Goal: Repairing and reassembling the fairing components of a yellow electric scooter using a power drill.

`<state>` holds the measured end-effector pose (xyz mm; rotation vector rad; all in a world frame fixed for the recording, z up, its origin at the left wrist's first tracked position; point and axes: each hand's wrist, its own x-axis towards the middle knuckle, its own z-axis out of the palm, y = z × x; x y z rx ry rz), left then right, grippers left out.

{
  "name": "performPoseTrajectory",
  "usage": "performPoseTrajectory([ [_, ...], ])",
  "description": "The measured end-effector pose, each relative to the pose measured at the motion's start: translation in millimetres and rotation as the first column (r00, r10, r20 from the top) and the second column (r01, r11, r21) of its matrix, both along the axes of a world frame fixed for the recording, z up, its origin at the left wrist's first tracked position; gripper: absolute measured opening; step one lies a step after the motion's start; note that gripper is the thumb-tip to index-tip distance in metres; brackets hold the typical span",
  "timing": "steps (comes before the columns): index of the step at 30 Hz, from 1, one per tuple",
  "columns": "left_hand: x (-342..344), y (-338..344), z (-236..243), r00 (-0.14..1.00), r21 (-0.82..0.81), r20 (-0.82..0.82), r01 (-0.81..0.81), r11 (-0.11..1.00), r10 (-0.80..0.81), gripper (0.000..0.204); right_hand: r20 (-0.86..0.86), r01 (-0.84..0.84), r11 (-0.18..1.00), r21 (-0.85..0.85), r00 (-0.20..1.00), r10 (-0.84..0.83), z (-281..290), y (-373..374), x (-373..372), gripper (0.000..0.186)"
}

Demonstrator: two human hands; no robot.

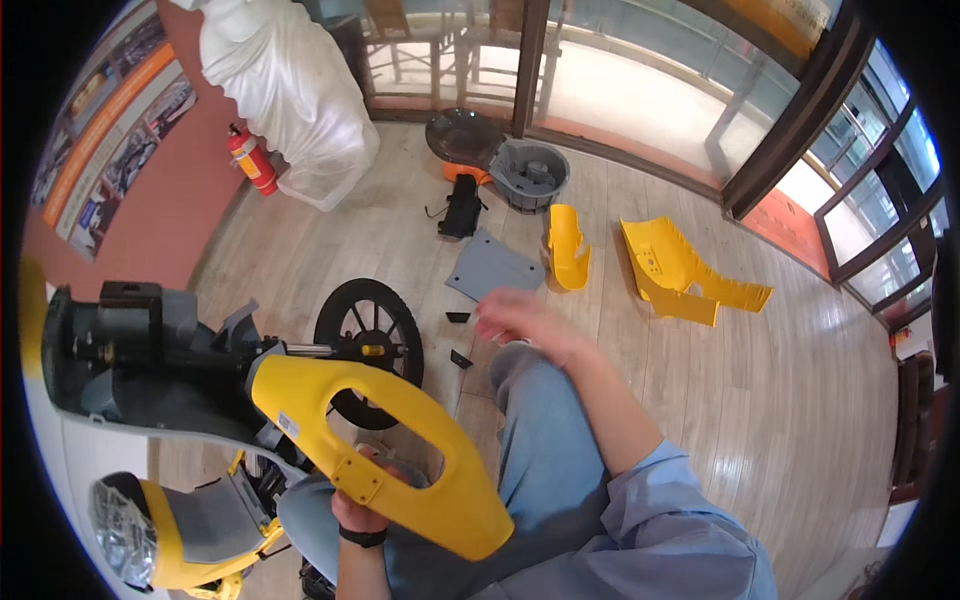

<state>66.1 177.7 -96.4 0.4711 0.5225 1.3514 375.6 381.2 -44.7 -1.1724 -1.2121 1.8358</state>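
Note:
My left hand (357, 508) holds a yellow oval-looped panel (460, 500) over my left thigh, mostly hidden under it. The panel's upper end lies against a dark scooter body (150, 370) with a metal fork and black spoked wheel (350, 303). My right hand (515, 318) is raised above my bent right knee, smeared by motion; whether it holds anything is unclear. Just left of it, two small black pieces (459, 317) lie on the floor.
Floor (750, 420) holds grey panel (495, 265), black pouch (462, 210), grey tub (530, 180), two yellow covers (665, 270). Red extinguisher (252, 160) and white wrapped bundle (280, 80) stand back left. Yellow-grey seat (210, 520) is lower left; glass doors (650, 90) behind.

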Motion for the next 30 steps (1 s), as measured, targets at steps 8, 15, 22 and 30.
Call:
performPoseTrajectory([
  [8, -15, -8, -38, 0.981, 0.012, -0.085, 0.175, 0.985, -0.173, 0.08, 0.944, -0.048, 0.994, 0.101, 0.32, -0.08, -246, 52, 141, 0.034],
  [15, -22, 3, -66, 0.972, -0.117, -0.212, 0.075, 0.99, -0.098, 0.086, 0.989, -0.293, 0.956, -0.032, -0.149, -0.013, -380, 109, 185, 0.031],
  [22, -4, 27, -50, 0.965, -0.13, -0.229, 0.097, 0.987, -0.126, 0.086, 0.823, -0.362, 0.753, 0.549, 0.076, -0.563, -369, 126, 213, 0.019],
  [30, -1, 2, -10, 0.959, -0.119, -0.214, 0.165, 0.979, -0.187, 0.085, 0.144, 0.563, 0.253, 0.787, 0.231, -0.962, -200, 81, 234, 0.02],
])
